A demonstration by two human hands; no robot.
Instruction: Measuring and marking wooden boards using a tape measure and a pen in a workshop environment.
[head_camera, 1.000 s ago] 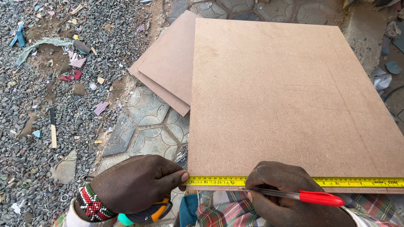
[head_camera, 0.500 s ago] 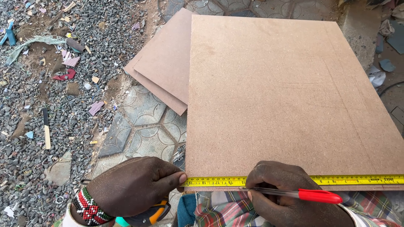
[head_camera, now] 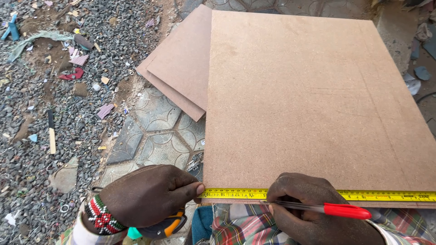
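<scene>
On flat fibreboard (head_camera: 309, 100), yellow tape (head_camera: 318, 195), pen-holding right hand (head_camera: 313, 211)

Tape measure (head_camera: 318, 195) on board's (head_camera: 309, 100) near edge.

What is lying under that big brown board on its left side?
Two thinner brown sheets poke out from under the big board, resting on patterned paving tiles. How far they reach beneath is covered.
</scene>
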